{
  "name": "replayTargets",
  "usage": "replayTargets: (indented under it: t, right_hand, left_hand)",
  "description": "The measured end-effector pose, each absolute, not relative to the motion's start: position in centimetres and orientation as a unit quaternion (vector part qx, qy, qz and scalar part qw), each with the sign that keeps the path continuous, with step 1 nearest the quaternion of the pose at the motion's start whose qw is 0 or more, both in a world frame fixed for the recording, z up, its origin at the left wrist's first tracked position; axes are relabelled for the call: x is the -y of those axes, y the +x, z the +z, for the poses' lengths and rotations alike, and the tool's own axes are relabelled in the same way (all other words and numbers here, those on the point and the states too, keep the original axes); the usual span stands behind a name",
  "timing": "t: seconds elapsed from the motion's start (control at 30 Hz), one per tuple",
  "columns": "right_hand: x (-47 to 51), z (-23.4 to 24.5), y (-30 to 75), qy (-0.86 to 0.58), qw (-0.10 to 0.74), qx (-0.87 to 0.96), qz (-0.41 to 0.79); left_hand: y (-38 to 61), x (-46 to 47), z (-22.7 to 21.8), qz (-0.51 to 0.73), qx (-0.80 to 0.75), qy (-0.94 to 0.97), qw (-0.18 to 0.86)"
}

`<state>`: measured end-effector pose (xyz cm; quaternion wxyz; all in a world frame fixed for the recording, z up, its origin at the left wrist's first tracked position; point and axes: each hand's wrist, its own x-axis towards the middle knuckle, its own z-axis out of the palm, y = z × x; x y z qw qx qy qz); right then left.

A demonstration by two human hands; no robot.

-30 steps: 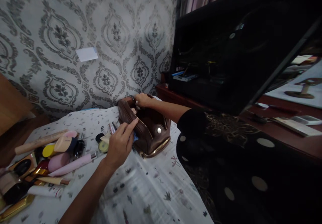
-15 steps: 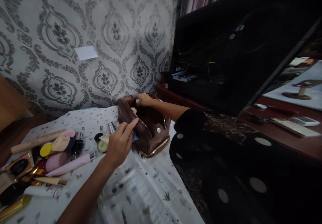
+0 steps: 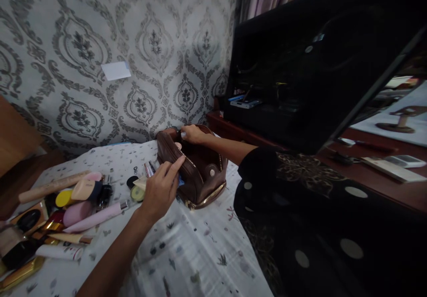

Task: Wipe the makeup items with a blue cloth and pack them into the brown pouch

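A brown leather handbag (image 3: 213,185) with gold zips and a round snap stands on the patterned cloth, its mouth unzipped. My left hand (image 3: 162,190) holds the near left side of the bag, one finger stretched over the zip edge. Reaching in from the right, my right hand (image 3: 193,134) is at the bag's far inner side. Its fingers are curled, and what they grip is partly hidden by the bag. A small pale round thing (image 3: 178,146) shows just inside the mouth. Next to my left hand lies a greenish round jar (image 3: 137,193).
Makeup items are heaped at left on the white printed cloth (image 3: 200,252), among them a pink tube (image 3: 96,218), a white tube (image 3: 60,252) and a yellow-capped item (image 3: 64,198). A large dark screen (image 3: 283,74) stands on the reddish table (image 3: 410,193) at right.
The whole view has shifted slightly. Both hands keep nearly the same places at the handbag, and the right sleeve sits a little farther right.
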<state>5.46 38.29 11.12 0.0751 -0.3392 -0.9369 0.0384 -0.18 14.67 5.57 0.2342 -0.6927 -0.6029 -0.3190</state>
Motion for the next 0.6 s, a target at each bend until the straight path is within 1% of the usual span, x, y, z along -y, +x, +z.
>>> replayTargets:
  t: [0.27,0.4,0.5,0.6]
  right_hand:
    - [-37.0,11.4,5.8,-0.357,0.063,0.931,0.035]
    - [-35.2,12.8,6.6,-0.358,0.059,0.932,0.028]
    - [-33.5,14.6,7.8,-0.353,0.077,0.932,0.014]
    - [-32.3,16.5,9.6,-0.366,0.12,0.923,-0.008]
  left_hand:
    - [-0.3,-14.6,5.5,-0.309,0.607,-0.693,0.238]
    - [-0.3,-14.6,5.7,-0.309,0.607,-0.694,0.233]
    - [-0.3,-14.6,5.7,-0.309,0.609,-0.696,0.221]
    - [-0.2,-14.5,5.7,-0.312,0.612,-0.693,0.218]
